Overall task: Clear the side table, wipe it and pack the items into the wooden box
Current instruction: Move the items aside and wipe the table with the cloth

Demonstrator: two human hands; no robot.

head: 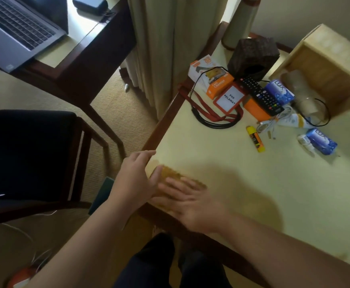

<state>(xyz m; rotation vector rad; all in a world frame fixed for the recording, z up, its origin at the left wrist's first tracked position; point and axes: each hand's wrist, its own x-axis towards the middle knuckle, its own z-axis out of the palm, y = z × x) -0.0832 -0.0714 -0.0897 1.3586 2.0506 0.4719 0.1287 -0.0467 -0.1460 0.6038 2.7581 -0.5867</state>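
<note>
Side table [253, 183]: pale top with a dark wood rim, seen from above at its near left corner. A yellowish-brown cloth [171, 173] lies flat on that corner, blurred by motion. The right hand [192, 202] is flat on the cloth, palm down, fingers spread; its grip is apart and clamps nothing. The left hand [135, 179] is at the table's left edge, just beside the cloth, fingers extended and loosely apart, thumb touching or near the cloth; contact cannot be confirmed.

Items are grouped at the far right of the table, well apart from the hands. The wooden box [323, 65] lies on its side at the far right, its opening facing near and left, with cardboard tubes [298, 90] partly inside. Beside it: an orange and white charger box [211, 80], a red-framed visitor pass [229, 99] on a red lanyard, a black cable [209, 121], a black remote control [261, 95], a dark woven box [253, 56], two blue soap packets [280, 91] [321, 141], a yellow glue stick [255, 139], a white tube [294, 121] and a small white bottle [305, 141].

Far left: a separate table carries an open laptop [16, 28]. A dark chair [28, 154] stands on the left.
</note>
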